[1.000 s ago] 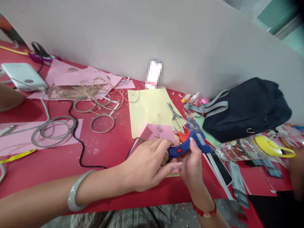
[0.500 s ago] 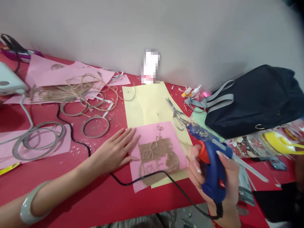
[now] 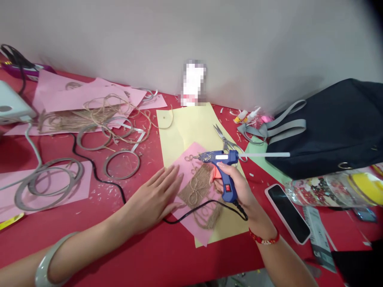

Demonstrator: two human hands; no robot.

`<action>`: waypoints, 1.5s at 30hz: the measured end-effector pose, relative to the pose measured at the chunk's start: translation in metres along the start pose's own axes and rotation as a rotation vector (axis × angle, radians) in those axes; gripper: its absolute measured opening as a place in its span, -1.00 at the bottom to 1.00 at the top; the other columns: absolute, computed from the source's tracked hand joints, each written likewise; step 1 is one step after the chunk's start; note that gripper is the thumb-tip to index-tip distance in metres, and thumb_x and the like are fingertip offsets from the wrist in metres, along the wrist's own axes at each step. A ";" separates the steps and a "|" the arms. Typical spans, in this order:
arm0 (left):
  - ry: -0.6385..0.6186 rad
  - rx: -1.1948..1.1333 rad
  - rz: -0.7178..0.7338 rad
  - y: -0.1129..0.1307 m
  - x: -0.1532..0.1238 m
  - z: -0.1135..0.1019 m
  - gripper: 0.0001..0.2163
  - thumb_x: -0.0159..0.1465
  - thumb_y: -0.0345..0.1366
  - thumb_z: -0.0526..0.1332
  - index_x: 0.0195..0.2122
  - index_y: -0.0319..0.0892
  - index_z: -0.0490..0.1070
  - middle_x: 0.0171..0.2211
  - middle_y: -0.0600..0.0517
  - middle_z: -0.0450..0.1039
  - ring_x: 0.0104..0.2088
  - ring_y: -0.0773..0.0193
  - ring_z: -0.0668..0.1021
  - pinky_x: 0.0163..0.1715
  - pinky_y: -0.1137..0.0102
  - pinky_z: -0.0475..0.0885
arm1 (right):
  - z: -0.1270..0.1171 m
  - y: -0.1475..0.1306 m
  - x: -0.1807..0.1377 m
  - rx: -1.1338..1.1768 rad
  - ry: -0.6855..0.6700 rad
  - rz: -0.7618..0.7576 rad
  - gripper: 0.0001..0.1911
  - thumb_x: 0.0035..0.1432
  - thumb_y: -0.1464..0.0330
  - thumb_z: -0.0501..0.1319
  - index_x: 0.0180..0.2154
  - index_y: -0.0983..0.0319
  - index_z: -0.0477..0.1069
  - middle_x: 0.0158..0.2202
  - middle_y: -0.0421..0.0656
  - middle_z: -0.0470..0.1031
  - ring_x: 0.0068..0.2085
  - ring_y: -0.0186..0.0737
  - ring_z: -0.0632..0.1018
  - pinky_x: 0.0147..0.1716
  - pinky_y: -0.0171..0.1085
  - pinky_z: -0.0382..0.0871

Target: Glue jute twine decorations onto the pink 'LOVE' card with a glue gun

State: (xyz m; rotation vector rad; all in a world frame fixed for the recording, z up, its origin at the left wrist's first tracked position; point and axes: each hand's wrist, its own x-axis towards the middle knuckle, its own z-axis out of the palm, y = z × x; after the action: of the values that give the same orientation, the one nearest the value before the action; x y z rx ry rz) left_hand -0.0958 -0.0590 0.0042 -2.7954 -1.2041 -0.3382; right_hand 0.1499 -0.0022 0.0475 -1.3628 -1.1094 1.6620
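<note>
My right hand [image 3: 235, 181] is wrapped round the handle of a blue hot glue gun [image 3: 229, 183], fingers at its orange trigger. A clear glue stick [image 3: 266, 154] sticks out of its back. The gun's nozzle points left, at or just above a small twine loop on a pink sheet [image 3: 194, 153]. Burlap with a twine bow [image 3: 194, 190] lies on that sheet, partly hidden by the gun and its black cord. My left hand [image 3: 158, 199] rests flat, fingers stretched out, on the sheet's left edge. Beneath is pale yellow paper [image 3: 170, 137].
Scissors [image 3: 223, 137] lie behind the gun. A dark bag [image 3: 332, 127], a clear bottle [image 3: 326, 189] and a phone [image 3: 289, 213] are on the right. Tape rings [image 3: 121, 164], jute twine [image 3: 77, 117] and pink papers [image 3: 89, 95] cover the left. The cord [image 3: 191, 210] crosses the sheet's front.
The glue gun has swung left and level, its nozzle now over the pink sheet's top. The sheet has turned clockwise, with my left hand still flat on it. The phone has come into view.
</note>
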 end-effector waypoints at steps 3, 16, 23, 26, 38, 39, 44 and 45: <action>-0.049 0.054 -0.065 0.011 -0.004 0.010 -0.29 0.49 0.08 0.10 0.39 -0.51 0.28 0.39 -0.48 0.22 0.40 -0.31 0.34 0.33 -0.03 0.32 | 0.000 0.008 0.001 -0.031 0.000 -0.003 -0.49 0.19 -0.04 0.29 -0.55 0.23 0.47 -0.67 -0.29 0.20 -0.64 -0.40 0.17 -0.64 -0.32 0.05; -0.059 0.159 -0.149 0.039 -0.006 0.012 -0.24 0.46 0.17 0.07 0.33 -0.52 0.38 0.31 -0.50 0.35 0.31 -0.38 0.44 0.23 -0.03 0.43 | 0.017 0.009 -0.002 -0.287 0.006 -0.055 -0.51 0.19 0.00 0.25 -0.60 0.21 0.43 -0.66 -0.22 0.33 -0.61 -0.33 0.31 -0.57 -0.29 0.17; -0.032 0.128 -0.161 0.041 -0.007 0.012 -0.25 0.48 0.15 0.05 0.32 -0.54 0.37 0.29 -0.53 0.36 0.30 -0.36 0.46 0.24 -0.01 0.41 | 0.018 0.012 -0.003 -0.283 0.018 -0.039 -0.51 0.18 0.00 0.26 -0.61 0.19 0.43 -0.65 -0.24 0.28 -0.61 -0.35 0.25 -0.60 -0.29 0.12; -0.036 0.124 -0.159 0.040 -0.007 0.012 -0.25 0.47 0.14 0.08 0.33 -0.56 0.35 0.30 -0.54 0.35 0.31 -0.36 0.44 0.25 -0.02 0.40 | 0.019 0.012 -0.003 -0.294 0.020 -0.046 -0.51 0.19 0.01 0.26 -0.62 0.18 0.43 -0.66 -0.24 0.27 -0.61 -0.33 0.24 -0.60 -0.28 0.12; -0.023 0.116 -0.155 0.039 -0.007 0.011 -0.27 0.45 0.12 0.14 0.30 -0.55 0.38 0.30 -0.54 0.34 0.29 -0.39 0.46 0.22 -0.02 0.44 | 0.023 0.012 -0.003 -0.260 0.078 -0.022 -0.54 0.12 -0.03 0.32 -0.58 0.16 0.39 -0.61 -0.21 0.38 -0.59 -0.31 0.34 -0.60 -0.27 0.22; -0.022 0.123 -0.152 0.039 -0.007 0.011 -0.27 0.45 0.12 0.14 0.30 -0.56 0.38 0.30 -0.54 0.34 0.29 -0.40 0.46 0.22 -0.03 0.44 | 0.023 0.013 -0.003 -0.263 0.082 -0.025 -0.54 0.13 -0.03 0.32 -0.57 0.16 0.39 -0.61 -0.21 0.39 -0.59 -0.30 0.35 -0.59 -0.27 0.24; -0.005 0.137 -0.134 0.039 -0.006 0.010 -0.26 0.44 0.11 0.16 0.30 -0.58 0.39 0.29 -0.55 0.35 0.27 -0.42 0.47 0.19 -0.04 0.46 | 0.023 0.013 -0.002 -0.300 0.106 -0.028 -0.56 0.11 -0.01 0.29 -0.59 0.16 0.39 -0.61 -0.20 0.41 -0.59 -0.30 0.38 -0.58 -0.27 0.25; -0.002 0.135 -0.136 0.039 -0.006 0.010 -0.27 0.44 0.11 0.16 0.30 -0.58 0.38 0.29 -0.55 0.35 0.27 -0.42 0.47 0.19 -0.04 0.46 | 0.022 0.012 -0.002 -0.307 0.109 -0.026 -0.56 0.11 0.00 0.29 -0.59 0.16 0.39 -0.61 -0.20 0.42 -0.59 -0.30 0.38 -0.58 -0.26 0.25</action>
State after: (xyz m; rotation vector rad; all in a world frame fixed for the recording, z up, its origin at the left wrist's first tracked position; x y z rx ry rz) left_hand -0.0699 -0.0885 -0.0064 -2.6084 -1.3668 -0.2523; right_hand 0.1283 -0.0130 0.0385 -1.6021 -1.3516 1.4215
